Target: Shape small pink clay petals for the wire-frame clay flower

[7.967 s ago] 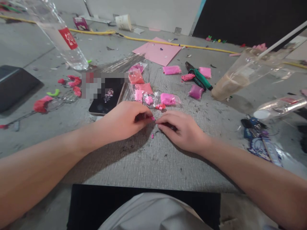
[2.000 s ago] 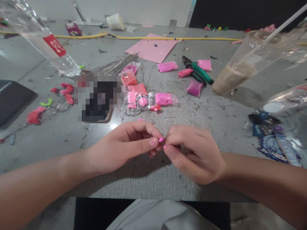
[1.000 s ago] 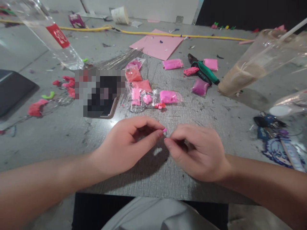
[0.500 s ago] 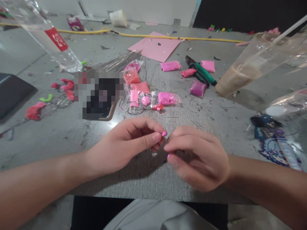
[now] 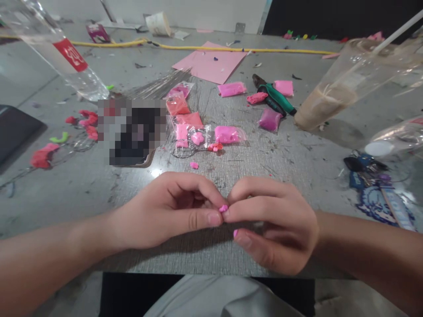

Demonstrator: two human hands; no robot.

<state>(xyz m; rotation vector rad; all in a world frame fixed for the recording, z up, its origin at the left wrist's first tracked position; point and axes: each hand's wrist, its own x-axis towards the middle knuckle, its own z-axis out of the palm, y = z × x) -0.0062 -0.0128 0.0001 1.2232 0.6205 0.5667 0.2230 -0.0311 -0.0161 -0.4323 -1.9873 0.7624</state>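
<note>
My left hand (image 5: 175,211) pinches a tiny lump of pink modelling clay (image 5: 224,208) between thumb and forefinger. Against that lump rests the forefinger of my right hand (image 5: 277,224), whose thumb is held apart below with a pink bit of clay (image 5: 235,233) on its tip. Just beyond my left fingers a loose pink clay piece (image 5: 194,165) lies on the table (image 5: 238,167). Farther back are clear packets of clay, among them a bright pink one (image 5: 228,134), an orange-red one (image 5: 177,103) and a purple one (image 5: 270,119).
Pliers with green handles (image 5: 277,97) lie behind the packets. To the left are a blurred-out phone (image 5: 148,159) and a tilted-looking water bottle (image 5: 71,57). A drink cup with a straw (image 5: 322,103) and keyrings (image 5: 376,198) are at right. A yellow cable (image 5: 205,47) crosses behind.
Both hands have come lower and closer together, and my right forefinger now meets the clay in my left hand. A pink clay piece shows on the table where my left hand was.
</note>
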